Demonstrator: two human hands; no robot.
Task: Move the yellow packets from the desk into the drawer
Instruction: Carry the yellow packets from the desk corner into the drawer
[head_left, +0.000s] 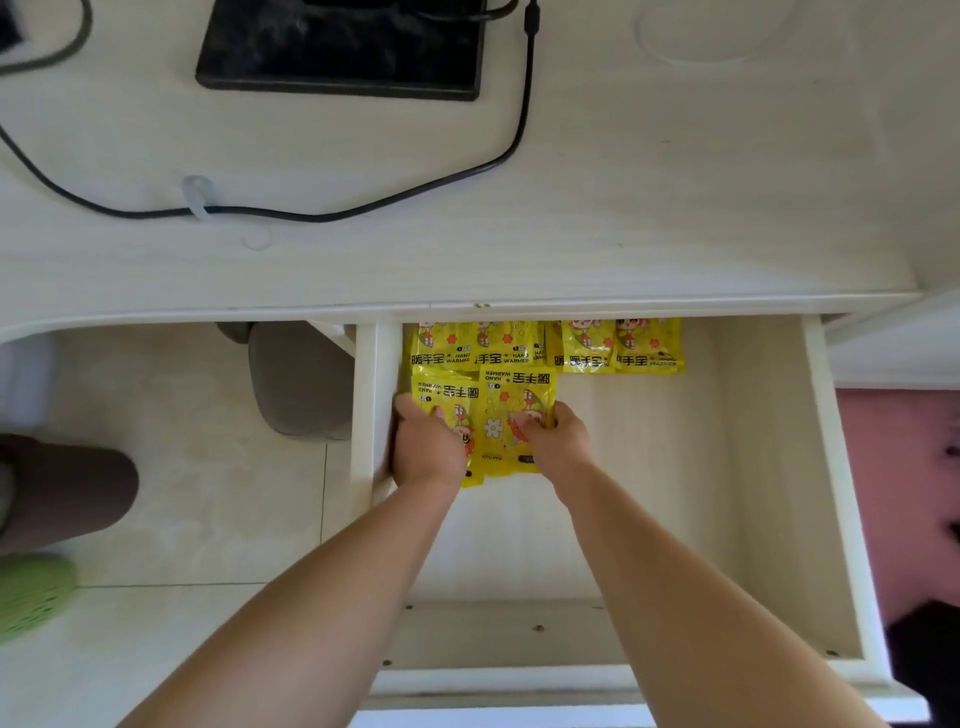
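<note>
two packets (511, 415) lie lengthwise front-to-back in the drawer (837, 467), print upside down, left grip (428, 448) and right grip (560, 441) each clasping one.

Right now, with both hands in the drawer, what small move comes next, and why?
Probably let go: the left hand holds the left packet and the right hand the right packet, both lying on the drawer floor before the back row.
</note>
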